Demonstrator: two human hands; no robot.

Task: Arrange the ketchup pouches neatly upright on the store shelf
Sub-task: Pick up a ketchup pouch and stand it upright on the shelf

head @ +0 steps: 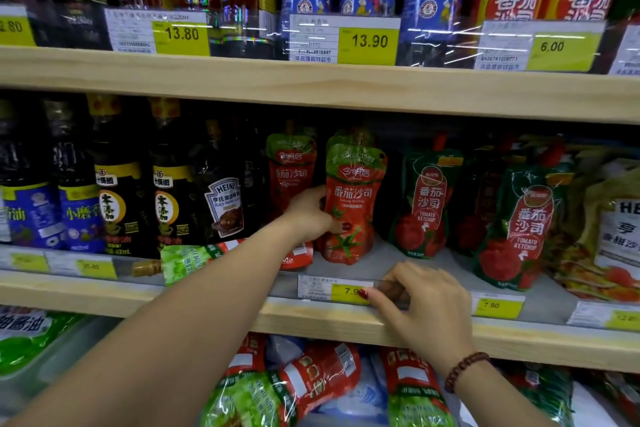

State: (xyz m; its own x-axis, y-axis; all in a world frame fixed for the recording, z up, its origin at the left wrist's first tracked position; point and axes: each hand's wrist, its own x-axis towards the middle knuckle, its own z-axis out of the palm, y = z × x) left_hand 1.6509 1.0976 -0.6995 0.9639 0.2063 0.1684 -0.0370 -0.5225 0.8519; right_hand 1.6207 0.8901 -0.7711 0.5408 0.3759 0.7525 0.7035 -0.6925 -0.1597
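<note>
Gripping the upright ketchup pouch (353, 204) by its left side, our left hand (311, 215) steadies it near the shelf (207, 302) front edge; another pouch (214, 258) lies flat beside it. Our right hand (426, 305) rests loose-fingered on that edge, holding nothing.

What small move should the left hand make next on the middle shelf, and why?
Probably let go of the upright ketchup pouch and reach for the fallen pouch. The left hand grips the upright one, which looks settled; the fallen one lies flat, spout pointing left, at the shelf edge.
</note>
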